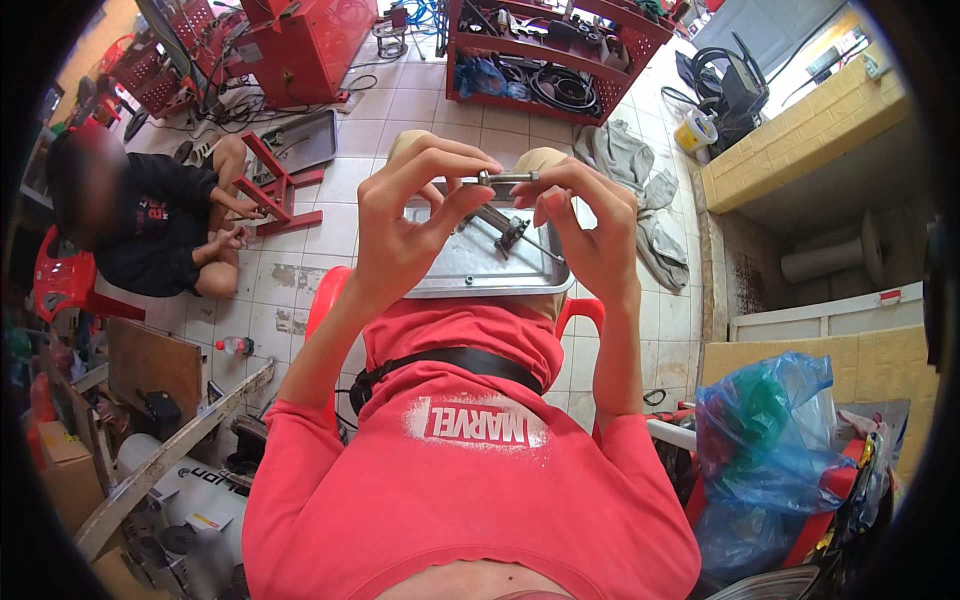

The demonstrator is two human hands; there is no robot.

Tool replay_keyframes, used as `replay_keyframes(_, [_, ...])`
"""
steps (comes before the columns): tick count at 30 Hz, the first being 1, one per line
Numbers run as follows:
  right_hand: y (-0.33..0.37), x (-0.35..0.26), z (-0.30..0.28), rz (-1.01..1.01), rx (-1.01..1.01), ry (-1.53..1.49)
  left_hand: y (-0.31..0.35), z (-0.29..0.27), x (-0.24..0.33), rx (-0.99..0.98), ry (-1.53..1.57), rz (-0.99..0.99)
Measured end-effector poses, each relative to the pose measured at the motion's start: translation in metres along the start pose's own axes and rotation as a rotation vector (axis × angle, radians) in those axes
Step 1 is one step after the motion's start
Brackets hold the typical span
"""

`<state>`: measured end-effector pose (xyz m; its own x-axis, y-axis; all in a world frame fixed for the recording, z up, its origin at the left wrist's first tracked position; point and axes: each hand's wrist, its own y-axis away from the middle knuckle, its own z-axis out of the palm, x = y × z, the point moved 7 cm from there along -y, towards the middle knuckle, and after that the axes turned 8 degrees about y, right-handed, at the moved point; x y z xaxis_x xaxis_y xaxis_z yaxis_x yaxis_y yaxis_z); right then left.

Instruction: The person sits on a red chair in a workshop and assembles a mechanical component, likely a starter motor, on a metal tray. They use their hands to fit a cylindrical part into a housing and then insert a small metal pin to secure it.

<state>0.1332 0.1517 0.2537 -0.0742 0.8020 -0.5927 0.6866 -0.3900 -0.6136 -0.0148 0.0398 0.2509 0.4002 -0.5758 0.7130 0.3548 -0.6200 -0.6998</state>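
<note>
In front of me, above my lap, a slim metal bolt (pixel 512 178) is held level between my two hands. My left hand (pixel 400 205) pinches its left end, where a wider nut-like piece shows. At the other end, the fingertips of my right hand (pixel 600 205) close on the bolt. Below them a silver metal tray (pixel 440 284) rests on my lap. In it lies a cylindrical metal part with a dark fitting (pixel 512 234), partly hidden by my hands. A small nut (pixel 469 280) sits near the tray's close edge.
On the left a person (pixel 150 215) sits on the floor by a red metal stand (pixel 280 185) and another tray (pixel 310 140). A red tool cart (pixel 550 60) stands ahead. Grey cloth (pixel 640 180) lies to the right; a blue plastic bag (pixel 770 430) is near my right elbow.
</note>
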Motion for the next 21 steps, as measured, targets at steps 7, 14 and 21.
replay_keyframes(7, [-0.004, -0.016, -0.012, -0.090, 0.238, 0.014, 0.005, 0.002, -0.011, -0.010, 0.192, -0.083])
replay_keyframes(14, [-0.002, -0.012, -0.012, -0.061, 0.159, 0.060, 0.008, 0.005, -0.013, -0.022, 0.275, -0.174])
replay_keyframes(21, [0.000, -0.009, -0.014, -0.136, 0.115, 0.158, 0.008, 0.006, -0.012, -0.040, 0.246, -0.123])
